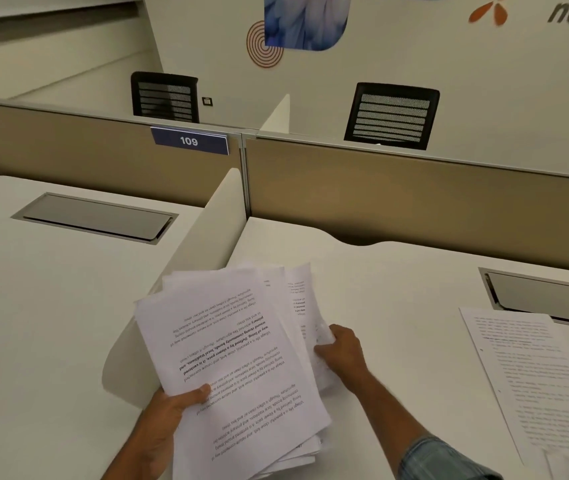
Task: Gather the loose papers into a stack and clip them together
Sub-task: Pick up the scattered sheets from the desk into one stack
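Paper stack (pixel 238 348), fanned and ragged along its edges, is being held over the worktop (pixel 397 278) by both hands. The left hand (pixel 169 414) is gripping the stack's near left edge, thumb lying on the top sheet. The right hand (pixel 340 351) is clutching its right edge, fingers curled round the sheets. A low divider (pixel 207 244) is passing under the stack's far left corner. Well to the stack's right, loose sheets (pixel 525 368) are lying flat, with a broad band of worktop showing between.

matt white paper sheets (pixel 227 344), smooth matt desk (pixel 397 289), cloth partition (pixel 414 192)
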The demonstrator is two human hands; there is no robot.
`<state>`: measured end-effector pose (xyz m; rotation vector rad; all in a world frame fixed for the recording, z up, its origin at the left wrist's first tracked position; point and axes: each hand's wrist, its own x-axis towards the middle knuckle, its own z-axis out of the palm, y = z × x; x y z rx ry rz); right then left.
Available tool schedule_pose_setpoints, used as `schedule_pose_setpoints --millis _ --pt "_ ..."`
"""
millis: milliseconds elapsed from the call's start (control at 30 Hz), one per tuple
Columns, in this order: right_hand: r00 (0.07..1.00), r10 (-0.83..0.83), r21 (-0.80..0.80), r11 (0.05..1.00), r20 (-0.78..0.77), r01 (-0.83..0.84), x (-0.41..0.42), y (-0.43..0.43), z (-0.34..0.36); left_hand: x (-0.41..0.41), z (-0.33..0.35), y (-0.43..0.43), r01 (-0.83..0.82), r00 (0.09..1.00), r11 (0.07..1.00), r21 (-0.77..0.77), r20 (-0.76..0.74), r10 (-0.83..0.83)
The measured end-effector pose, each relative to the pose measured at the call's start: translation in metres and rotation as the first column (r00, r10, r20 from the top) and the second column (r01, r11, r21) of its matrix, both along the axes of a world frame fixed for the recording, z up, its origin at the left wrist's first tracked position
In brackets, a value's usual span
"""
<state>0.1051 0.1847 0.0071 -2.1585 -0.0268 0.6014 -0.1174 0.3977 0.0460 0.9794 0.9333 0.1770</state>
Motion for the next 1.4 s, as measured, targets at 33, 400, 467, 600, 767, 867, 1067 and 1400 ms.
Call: schedule_pose_setpoints --millis 33,400,467,600,767,867,1067,1400 --pt "0.999 -0.011 0.074 0.997 -0.042 0.014 0.002 -0.009 0.003 0.000 -0.001 0.000 -0.007 1.000 1.000 -0.027 0.006 0.007" --pt "0.973 -0.088 0.401 0.900 -0.215 0.170 -0.007 -0.148 0.025 0.018 0.001 -0.038 0.105 0.994 0.961 -0.256 0.062 -0.092" --pt "0.971 -0.071 0.422 0.892 -0.228 0.164 -0.011 -0.170 0.029 0.024 0.004 -0.054 0.144 0.989 0.945 -0.294 0.080 -0.126" --pt "0.965 -0.018 0.476 0.867 -0.263 0.146 -0.018 -0.213 0.043 0.034 0.012 -0.095 0.218 0.974 0.892 -0.397 0.140 -0.176" --pt "0.965 0.012 0.511 0.850 -0.263 0.129 -0.034 -0.263 0.062 0.049 0.029 -0.160 0.245 0.967 0.904 -0.351 0.152 -0.203" --pt "0.973 0.004 0.515 0.849 -0.231 0.119 -0.046 -0.295 0.072 0.058 0.039 -0.202 0.276 0.956 0.934 -0.227 0.168 -0.242" --pt "0.970 0.088 0.544 0.838 -0.228 0.052 -0.067 -0.364 0.097 0.067 0.047 -0.266 0.381 0.921 0.885 -0.268 0.199 -0.336" --pt "0.952 0.104 0.569 0.818 -0.289 0.083 -0.065 -0.458 0.130 0.073 0.080 -0.371 0.517 0.834 0.856 0.005 0.220 -0.505"
